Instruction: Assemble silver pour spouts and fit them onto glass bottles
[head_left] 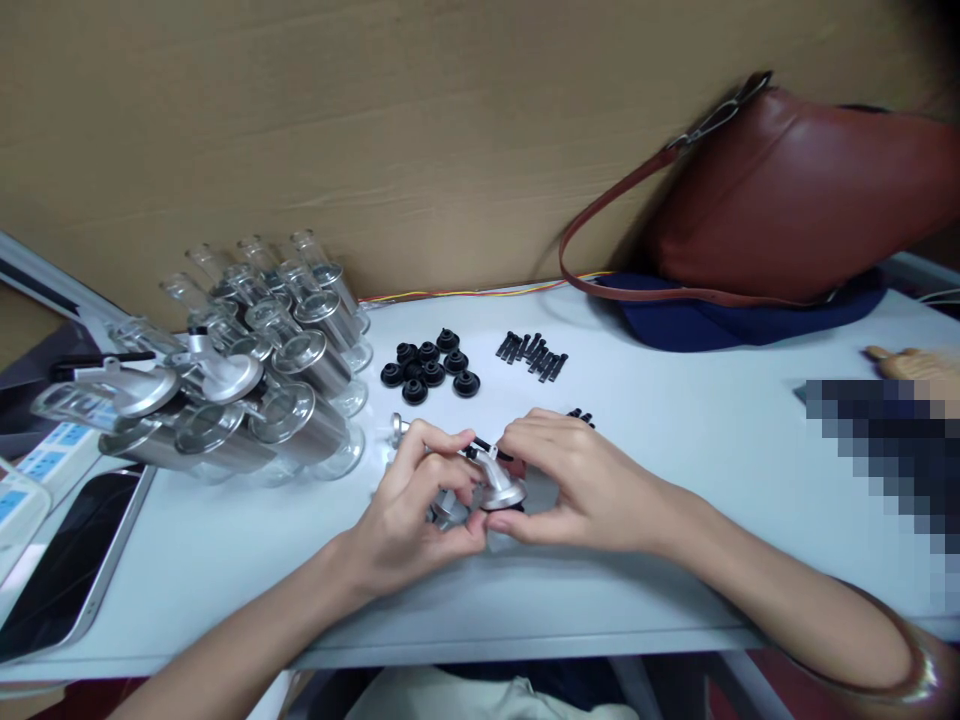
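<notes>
Both my hands meet over the middle of the white table (pixel 712 430). My left hand (pixel 420 505) is closed around a small silver metal cap (pixel 499 485) with a black pin through its top. My right hand (pixel 577 480) pinches the same cap from the right side. A second silver piece (pixel 448 510) sits under my left fingers. Behind my hands lies a cluster of black rubber plugs (pixel 431 368) and a row of black pins (pixel 532 355).
A pile of clear glass tubes with silver caps (pixel 247 370) lies at the left. A phone (pixel 71 560) and a power strip (pixel 45 455) sit at the left edge. A brown leather bag (pixel 787 200) rests at the back right. Another person's fingers (pixel 911 362) show at the right.
</notes>
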